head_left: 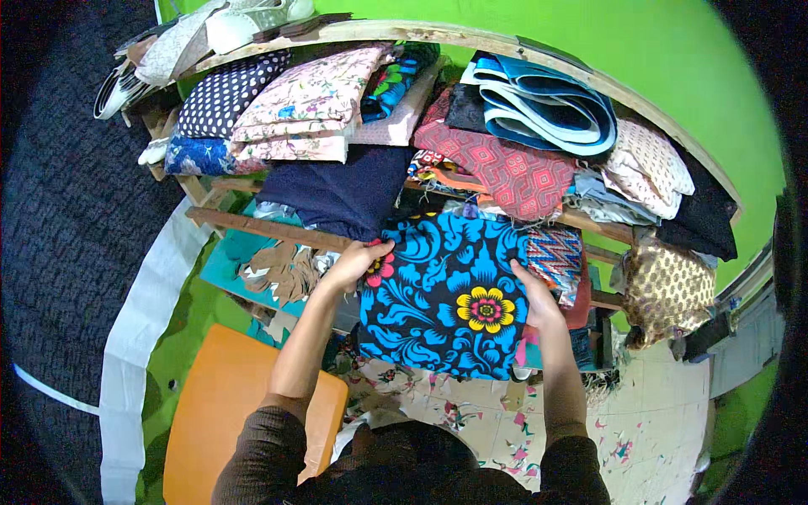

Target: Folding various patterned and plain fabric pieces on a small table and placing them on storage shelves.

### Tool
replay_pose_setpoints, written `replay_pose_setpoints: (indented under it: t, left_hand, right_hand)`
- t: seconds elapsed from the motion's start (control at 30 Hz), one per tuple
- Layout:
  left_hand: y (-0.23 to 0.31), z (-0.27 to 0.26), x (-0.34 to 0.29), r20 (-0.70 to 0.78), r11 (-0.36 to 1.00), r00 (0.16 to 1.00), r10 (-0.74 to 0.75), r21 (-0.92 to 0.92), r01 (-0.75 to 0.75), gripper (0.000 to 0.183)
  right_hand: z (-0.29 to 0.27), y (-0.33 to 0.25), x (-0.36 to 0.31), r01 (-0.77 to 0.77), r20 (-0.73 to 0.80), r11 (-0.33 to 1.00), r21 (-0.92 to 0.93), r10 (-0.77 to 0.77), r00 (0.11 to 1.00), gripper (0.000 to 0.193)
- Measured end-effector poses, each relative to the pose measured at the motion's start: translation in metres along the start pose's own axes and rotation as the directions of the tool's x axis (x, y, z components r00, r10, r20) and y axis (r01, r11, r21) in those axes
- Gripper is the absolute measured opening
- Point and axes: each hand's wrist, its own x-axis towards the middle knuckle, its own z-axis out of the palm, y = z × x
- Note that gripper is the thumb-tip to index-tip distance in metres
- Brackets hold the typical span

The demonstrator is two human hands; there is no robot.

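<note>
A folded piece of black fabric with blue scrolls and a yellow-and-pink flower [438, 290] is held up in front of the shelves, one hand at each side. My left hand [362, 263] grips its left edge, thumb on top, beside a pink flower print. On the opposite edge, my right hand [539, 296] has its thumb on the front and its other fingers mostly hidden behind. Just beyond the left hand lies a dark navy folded cloth [341, 189]. Zigzag-patterned fabric [555, 261] shows right behind the right thumb.
Wooden shelves hold polka-dot fabric [231, 94], pink floral fabric [307, 105], red patterned fabric [505, 164] and a blue-and-white folded roll [547, 105]. A gold patterned bundle [669, 286] hangs at right. An orange chair [223, 412] stands at left; scraps litter the tiled floor [656, 396].
</note>
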Motion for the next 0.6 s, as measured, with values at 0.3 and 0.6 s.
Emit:
replay_pose_setpoints:
  t: [0.3, 0.6]
  left_hand:
    - [0.012, -0.019, 0.042, 0.01, 0.725, 0.846, 0.533, 0.511, -0.463, 0.033]
    - [0.011, -0.019, 0.061, 0.034, 0.712, 0.928, 0.371, 0.631, -0.308, 0.044]
  right_hand:
    - [0.0, -0.029, 0.037, -0.075, 0.167, 0.987, 0.14, 0.052, 0.985, 0.035]
    - [-0.006, -0.029, 0.065, -0.086, 0.106, 0.995, 0.055, 0.079, 0.991, 0.035]
